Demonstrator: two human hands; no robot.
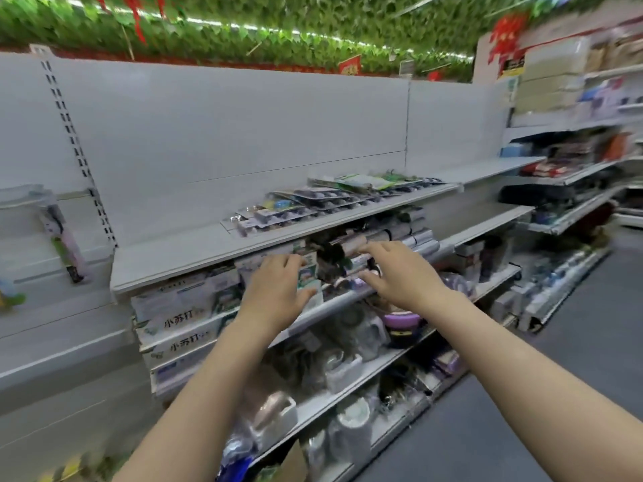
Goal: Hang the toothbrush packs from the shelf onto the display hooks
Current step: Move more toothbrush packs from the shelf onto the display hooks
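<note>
Reaching out with left hand [278, 290] and right hand [393, 276], fingers spread, gripping nothing, apparently feeling into the stock below — toothbrush packs [323, 203] lying flat on the shelf [181, 262] above, none lifted yet.

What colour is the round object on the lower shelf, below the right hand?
Purple, with a dark base; seen in the head view, somewhat blurred.

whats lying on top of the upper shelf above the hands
A row of flat toothbrush packs lies overlapping along the upper shelf, from its middle toward the right end. The left part is bare. Blur hides how many packs there are and anything beneath them.
</note>
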